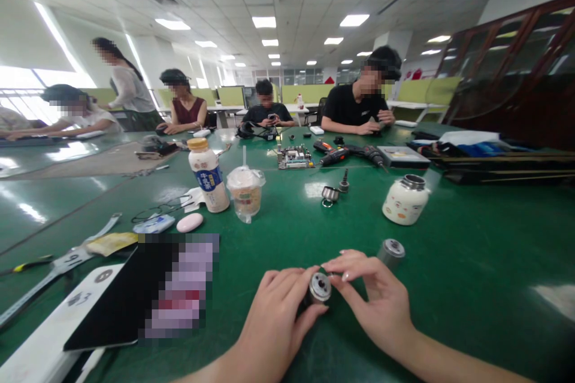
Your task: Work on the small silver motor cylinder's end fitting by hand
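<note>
My left hand [283,311] is wrapped around a short metal cylinder [320,288], its round end face with a dark centre hole and smaller holes tilted up toward me. Close by on the right, my right hand [375,296] has thumb and index finger pinched together near the cylinder's rim. A tiny shiny bit shows between those fingertips, too small to name. Just behind my right hand stands a second metal cylinder [392,251] of similar look, partly covered by the hand. Farther off lie a metal cup-shaped part [330,194] and a small geared shaft [344,182].
A white jar [405,200] stands at right. Left of centre are a milk tea bottle [209,176] and a lidded plastic cup [246,194]. A tablet [121,293] lies at left. Beyond are a circuit board [296,157], power drills [350,154] and several people.
</note>
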{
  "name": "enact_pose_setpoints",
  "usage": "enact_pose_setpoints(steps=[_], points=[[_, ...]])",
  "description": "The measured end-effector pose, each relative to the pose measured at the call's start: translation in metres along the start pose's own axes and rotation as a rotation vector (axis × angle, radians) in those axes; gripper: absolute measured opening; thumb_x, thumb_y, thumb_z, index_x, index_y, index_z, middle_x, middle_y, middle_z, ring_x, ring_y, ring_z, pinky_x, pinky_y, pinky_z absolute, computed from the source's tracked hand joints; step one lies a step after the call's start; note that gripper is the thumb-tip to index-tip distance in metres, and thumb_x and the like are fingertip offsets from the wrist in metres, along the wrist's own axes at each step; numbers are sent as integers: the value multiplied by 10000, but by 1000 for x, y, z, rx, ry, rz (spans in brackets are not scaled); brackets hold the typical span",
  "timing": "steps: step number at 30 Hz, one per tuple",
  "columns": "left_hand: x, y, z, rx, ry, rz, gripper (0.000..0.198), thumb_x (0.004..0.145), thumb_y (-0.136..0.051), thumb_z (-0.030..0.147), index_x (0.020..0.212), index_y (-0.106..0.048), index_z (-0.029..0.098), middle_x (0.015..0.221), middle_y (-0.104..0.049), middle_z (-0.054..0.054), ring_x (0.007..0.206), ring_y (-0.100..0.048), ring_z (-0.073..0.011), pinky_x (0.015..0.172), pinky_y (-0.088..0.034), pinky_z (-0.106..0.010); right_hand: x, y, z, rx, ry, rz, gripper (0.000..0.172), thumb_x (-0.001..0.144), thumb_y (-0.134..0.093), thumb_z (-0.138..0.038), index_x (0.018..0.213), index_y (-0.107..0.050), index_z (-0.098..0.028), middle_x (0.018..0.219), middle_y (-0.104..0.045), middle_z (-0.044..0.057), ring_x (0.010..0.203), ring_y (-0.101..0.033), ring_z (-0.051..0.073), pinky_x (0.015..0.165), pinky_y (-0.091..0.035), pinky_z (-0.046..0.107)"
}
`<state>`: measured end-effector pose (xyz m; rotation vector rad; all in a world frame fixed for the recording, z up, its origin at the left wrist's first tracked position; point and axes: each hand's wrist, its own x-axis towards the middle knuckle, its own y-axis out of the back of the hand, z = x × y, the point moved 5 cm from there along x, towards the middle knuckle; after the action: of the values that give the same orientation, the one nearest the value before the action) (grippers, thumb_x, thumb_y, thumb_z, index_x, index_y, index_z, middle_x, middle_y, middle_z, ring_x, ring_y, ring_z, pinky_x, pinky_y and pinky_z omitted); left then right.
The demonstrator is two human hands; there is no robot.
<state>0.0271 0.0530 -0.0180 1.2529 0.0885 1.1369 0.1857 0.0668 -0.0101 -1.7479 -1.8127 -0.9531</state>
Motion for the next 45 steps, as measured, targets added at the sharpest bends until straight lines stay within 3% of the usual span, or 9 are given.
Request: enact_pose_setpoints(steps=[12,16,20,24,27,31,35,39,45], points=[[-1,-1,-1,35,-16,-1,429,874,-681,201,1267,-510,202,1174,-690,-61,1052,-642,-252,851,-502,-414,3,-7,-2,-30,-34,-108,213,824,-688,-71,863,-613,-266,887,-741,-29,876,-690,160,962,-453,370],[0,0,1,86,-81,23,401,918,-619,240,1294,-496,180,1156,-699,-82,1031,-660,-256,822,-525,-408,4,-8,-4,-31,-112,-102,174,806,-714,-115,835,-604,-247,853,-708,-1,861,-666,181,838,-506,352],[0,3,4,117,-146,75,355,959,-549,307,1290,-509,185,1127,-720,-80,984,-688,-237,782,-548,-366,2,0,-8,-46,-103,12,233,768,-712,-123,851,-535,-251,769,-601,-24,745,-604,163,699,-499,308],[0,5,3,132,-141,111,312,973,-515,343,1236,-548,179,1069,-738,-83,938,-704,-223,759,-559,-339,0,-1,-10,-39,-88,-66,358,762,-680,-96,1047,-537,-259,985,-645,29,946,-623,201,852,-513,362],[1,4,3,122,-140,112,299,965,-532,331,1224,-551,184,1071,-736,-75,950,-701,-223,759,-565,-338,-1,-6,-10,-80,-99,-137,273,797,-672,-107,1013,-608,-261,1014,-676,38,1019,-624,211,897,-507,372],[1,3,1,124,-148,97,358,941,-579,322,1276,-518,209,1125,-723,-67,973,-697,-225,772,-571,-340,3,-5,-7,-58,-117,-37,144,813,-700,-132,824,-617,-250,873,-704,5,904,-659,176,821,-521,320],[-1,3,-4,112,-108,92,359,927,-599,333,1257,-523,215,1110,-730,-74,962,-705,-225,784,-574,-324,10,5,6,-7,-219,81,132,835,-691,-185,801,-574,-236,826,-703,-4,886,-683,178,826,-529,324],[-2,2,-7,89,-81,95,346,921,-607,336,1237,-529,220,1112,-731,-85,965,-709,-235,801,-578,-323,8,8,26,-188,-413,-65,93,814,-689,-172,773,-614,-209,822,-701,23,855,-686,219,822,-529,384],[-4,0,-9,69,-58,78,384,907,-629,296,1263,-504,226,1156,-716,-81,1010,-692,-242,825,-571,-348,4,8,32,-231,-446,-177,94,777,-703,-124,766,-681,-215,870,-735,41,933,-689,255,872,-523,430]])
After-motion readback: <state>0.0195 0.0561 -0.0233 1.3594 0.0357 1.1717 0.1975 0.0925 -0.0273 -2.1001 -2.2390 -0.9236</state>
